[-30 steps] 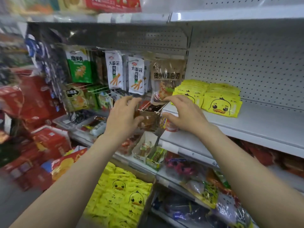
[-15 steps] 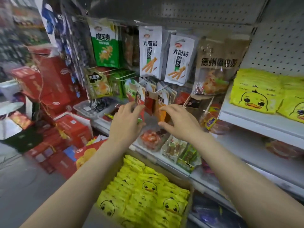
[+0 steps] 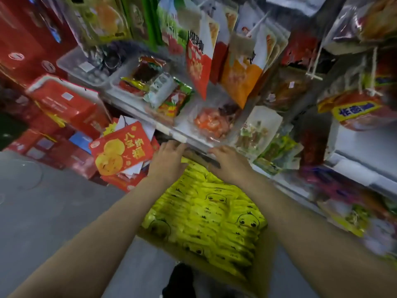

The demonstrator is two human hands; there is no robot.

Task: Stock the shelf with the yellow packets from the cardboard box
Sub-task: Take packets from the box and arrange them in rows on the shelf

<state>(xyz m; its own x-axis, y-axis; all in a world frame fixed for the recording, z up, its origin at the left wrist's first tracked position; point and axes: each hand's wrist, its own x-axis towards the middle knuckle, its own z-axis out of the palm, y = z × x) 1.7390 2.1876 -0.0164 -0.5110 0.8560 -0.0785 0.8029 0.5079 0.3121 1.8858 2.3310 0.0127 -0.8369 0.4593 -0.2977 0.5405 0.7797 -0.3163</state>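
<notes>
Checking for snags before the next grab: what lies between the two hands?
Head view: only the shelf's front edge and yellow packets below, between left hand and right hand.

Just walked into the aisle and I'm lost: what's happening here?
A person is restocking a snack shelf. Both bare hands, left hand and right hand, reach down empty over a cardboard box on the floor, packed with yellow packets printed with a duck face. The fingers look relaxed and hold nothing yet. Just beyond the hands runs the edge of a shelf crowded with other snacks, with more bags hanging above.
</notes>
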